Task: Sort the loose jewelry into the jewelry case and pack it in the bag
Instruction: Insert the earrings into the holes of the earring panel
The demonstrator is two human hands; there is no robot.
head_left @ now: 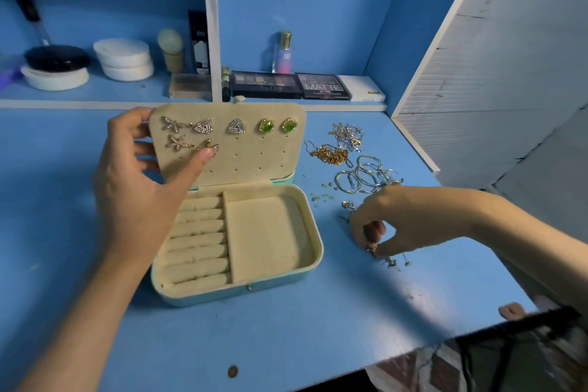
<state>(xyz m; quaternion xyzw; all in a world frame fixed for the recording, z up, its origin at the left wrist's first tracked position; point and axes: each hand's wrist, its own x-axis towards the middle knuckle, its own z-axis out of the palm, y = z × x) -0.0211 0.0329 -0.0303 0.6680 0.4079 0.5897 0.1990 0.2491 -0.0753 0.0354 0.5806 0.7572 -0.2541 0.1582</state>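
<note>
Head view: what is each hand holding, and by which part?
Left hand grips the jewelry case lid by its left edge. Right hand pinches a small gold piece; which part cannot be told.

Open case (273,232) in the middle of the table (318,328), loose chains (331,154) and rings (366,177) to its right, earrings (235,127) on the lid

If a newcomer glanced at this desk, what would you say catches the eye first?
The open jewelry case in the middle of the blue table stands out, its raised lid studded with earrings, the green pair brightest. The left hand grips that lid, while the right hand pinches a small gold piece right of the case, near a tangle of chains and silver hoops.
</note>
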